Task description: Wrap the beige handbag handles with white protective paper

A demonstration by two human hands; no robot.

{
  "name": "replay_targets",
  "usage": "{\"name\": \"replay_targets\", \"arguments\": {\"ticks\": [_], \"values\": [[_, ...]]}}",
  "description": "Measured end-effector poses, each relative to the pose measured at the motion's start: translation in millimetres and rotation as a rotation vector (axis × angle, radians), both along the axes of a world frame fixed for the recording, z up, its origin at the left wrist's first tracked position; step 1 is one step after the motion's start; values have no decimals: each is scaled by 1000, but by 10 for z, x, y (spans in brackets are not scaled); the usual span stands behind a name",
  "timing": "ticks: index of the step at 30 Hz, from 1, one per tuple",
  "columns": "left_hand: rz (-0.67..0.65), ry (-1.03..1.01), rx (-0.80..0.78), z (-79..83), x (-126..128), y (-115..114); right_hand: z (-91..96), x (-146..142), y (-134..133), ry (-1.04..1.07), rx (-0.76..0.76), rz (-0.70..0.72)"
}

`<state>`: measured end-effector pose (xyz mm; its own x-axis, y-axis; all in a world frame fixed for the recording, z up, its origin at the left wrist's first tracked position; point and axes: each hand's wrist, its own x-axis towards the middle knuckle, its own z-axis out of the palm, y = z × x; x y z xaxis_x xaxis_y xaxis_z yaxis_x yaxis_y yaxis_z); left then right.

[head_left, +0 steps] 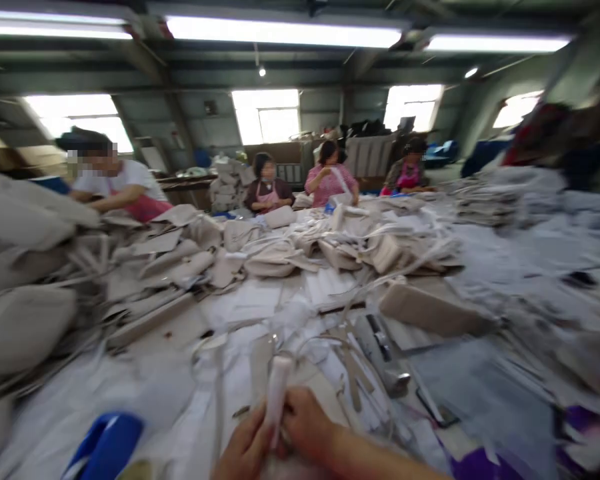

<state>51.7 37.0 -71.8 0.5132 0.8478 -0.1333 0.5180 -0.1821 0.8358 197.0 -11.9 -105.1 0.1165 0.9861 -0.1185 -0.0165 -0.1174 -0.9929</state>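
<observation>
At the near edge of the worktable, my left hand (249,441) and my right hand (306,421) are closed on a white wrapped strap (279,383) that stands up between them. The left fingers press its left side, and the right hand grips it low from the right. A beige strap with a metal ring lies just beyond it. Motion blurs the fingertips, and the strap's lower end is hidden by my hands. Beige strips (353,370) and white paper pieces lie around my right hand.
A blue plastic object (107,443) lies front left. Beige bags (275,257) heap across the middle, with larger ones piled left. A beige box-shaped piece (433,308) and a grey sheet (485,393) lie right. Several co-workers sit beyond the heap; one person (125,183) leans in at left.
</observation>
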Motion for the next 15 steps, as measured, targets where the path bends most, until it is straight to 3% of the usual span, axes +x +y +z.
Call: {"name": "replay_targets", "arguments": {"ticks": [2, 5, 8, 11, 15], "values": [[-163, -153, -165, -121, -42, 28, -60, -59, -46, 97, -117, -128], [-174, -183, -257, -186, -88, -11, -39, 20, -110, 290, -156, -78], [-160, -99, -125, -99, -101, -118, 62, 92, -133, 270, -159, -39], [-132, -64, 56, 24, -100, -188, 151, 18, -117, 111, -106, -115], [-97, -92, -52, 70, -80, -183, 212, -143, -109, 54, -34, -148]]}}
